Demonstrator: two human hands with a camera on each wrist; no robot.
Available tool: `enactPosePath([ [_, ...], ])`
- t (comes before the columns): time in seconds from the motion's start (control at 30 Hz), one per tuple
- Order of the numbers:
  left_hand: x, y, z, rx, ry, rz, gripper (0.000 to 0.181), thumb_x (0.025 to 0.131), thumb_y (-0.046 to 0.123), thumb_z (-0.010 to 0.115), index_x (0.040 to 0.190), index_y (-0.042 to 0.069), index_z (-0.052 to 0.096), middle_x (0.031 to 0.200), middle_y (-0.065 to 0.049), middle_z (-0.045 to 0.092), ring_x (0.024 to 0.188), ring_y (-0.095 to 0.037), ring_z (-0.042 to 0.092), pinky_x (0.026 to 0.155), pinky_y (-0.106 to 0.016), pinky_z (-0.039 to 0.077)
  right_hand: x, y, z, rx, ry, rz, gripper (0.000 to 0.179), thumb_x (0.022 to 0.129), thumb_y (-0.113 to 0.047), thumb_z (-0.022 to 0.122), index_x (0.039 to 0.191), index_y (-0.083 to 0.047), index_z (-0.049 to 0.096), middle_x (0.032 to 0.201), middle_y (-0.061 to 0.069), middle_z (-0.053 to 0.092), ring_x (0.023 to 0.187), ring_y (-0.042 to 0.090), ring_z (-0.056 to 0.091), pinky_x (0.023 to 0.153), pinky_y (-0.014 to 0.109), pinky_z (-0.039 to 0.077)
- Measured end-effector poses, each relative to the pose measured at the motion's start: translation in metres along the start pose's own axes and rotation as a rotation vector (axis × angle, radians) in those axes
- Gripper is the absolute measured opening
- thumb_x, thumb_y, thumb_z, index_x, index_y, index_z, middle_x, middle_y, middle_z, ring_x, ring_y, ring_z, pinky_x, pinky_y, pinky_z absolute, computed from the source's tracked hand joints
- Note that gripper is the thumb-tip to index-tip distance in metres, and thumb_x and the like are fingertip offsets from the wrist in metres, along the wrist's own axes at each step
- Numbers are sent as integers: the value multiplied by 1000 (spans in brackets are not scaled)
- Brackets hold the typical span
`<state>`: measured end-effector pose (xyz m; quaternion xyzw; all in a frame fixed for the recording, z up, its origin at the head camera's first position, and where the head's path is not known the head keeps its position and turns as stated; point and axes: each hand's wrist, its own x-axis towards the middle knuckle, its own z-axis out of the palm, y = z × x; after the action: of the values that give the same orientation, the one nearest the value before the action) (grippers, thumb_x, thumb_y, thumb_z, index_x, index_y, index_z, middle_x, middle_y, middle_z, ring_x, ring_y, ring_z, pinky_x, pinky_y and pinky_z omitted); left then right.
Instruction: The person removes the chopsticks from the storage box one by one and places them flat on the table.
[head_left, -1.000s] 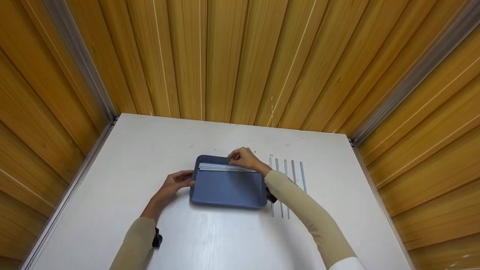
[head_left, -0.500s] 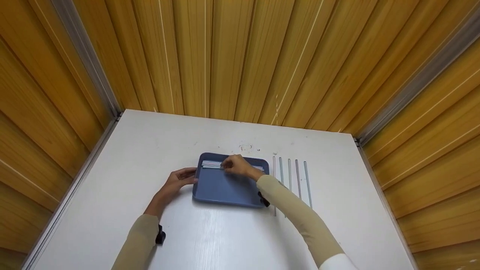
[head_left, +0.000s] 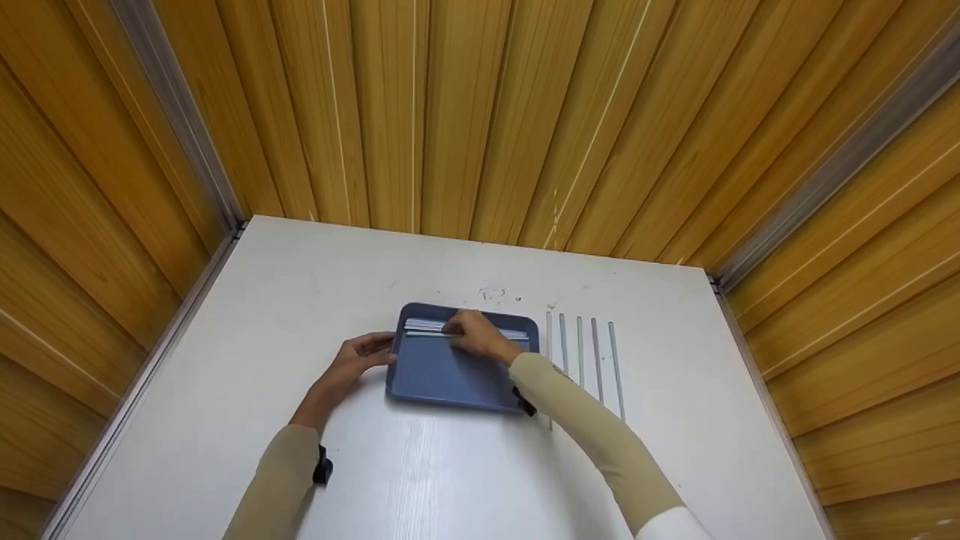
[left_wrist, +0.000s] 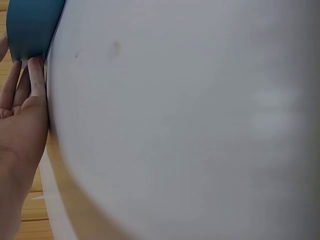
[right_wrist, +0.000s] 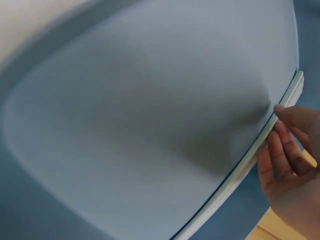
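Note:
In the head view a blue tray point(head_left: 450, 375) lies on the white table with a row of thin pale straws point(head_left: 424, 324) along its back wall. My right hand point(head_left: 476, 332) is over the middle of that row and pinches the front straw point(head_left: 427, 335), which lies slightly apart from the others. Seen from the right wrist, thumb and fingertips point(right_wrist: 279, 109) are on the pale straw point(right_wrist: 240, 170). My left hand point(head_left: 352, 367) touches the tray's left side, its fingers point(left_wrist: 35, 75) extended against the outer wall in the left wrist view.
Several more straws point(head_left: 597, 352) lie side by side on the table right of the tray, partly behind the right sleeve point(head_left: 592, 427). Small marks point(head_left: 493, 292) dot the tabletop point(head_left: 315, 285) behind the tray. Wood-patterned walls point(head_left: 450, 112) enclose the table.
My right hand has come from the tray's back rim down and left onto the straws. A gap has opened between the front straw and the others. The left hand stays at the tray.

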<state>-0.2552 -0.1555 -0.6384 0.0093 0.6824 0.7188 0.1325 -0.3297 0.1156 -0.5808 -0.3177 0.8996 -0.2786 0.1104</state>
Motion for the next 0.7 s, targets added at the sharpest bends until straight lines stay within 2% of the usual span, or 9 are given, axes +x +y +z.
enactPosePath([
  [0.27, 0, 2, 1, 14, 13, -3, 55, 90, 7, 77, 141, 2, 59, 145, -18, 60, 136, -27, 57, 101, -19, 52, -3, -3, 4, -43, 25, 13, 19, 89, 5, 72, 108, 7, 76, 100, 22, 73, 96, 33, 70, 88, 46, 59],
  [0.47, 0, 1, 1, 22, -5, -7, 59, 89, 14, 79, 143, 2, 57, 147, -18, 58, 140, -30, 54, 108, -25, 49, -5, 1, 9, -45, 53, 21, 15, 89, 3, 73, 103, 5, 77, 96, 20, 74, 91, 30, 70, 83, 42, 60],
  [0.7, 0, 1, 1, 2, 2, -2, 58, 90, 10, 78, 143, 1, 57, 148, -19, 57, 141, -31, 52, 105, -21, 50, -5, 4, 13, -25, 85, 16, 12, 89, 1, 73, 100, 5, 78, 93, 19, 76, 86, 27, 70, 79, 37, 59],
])
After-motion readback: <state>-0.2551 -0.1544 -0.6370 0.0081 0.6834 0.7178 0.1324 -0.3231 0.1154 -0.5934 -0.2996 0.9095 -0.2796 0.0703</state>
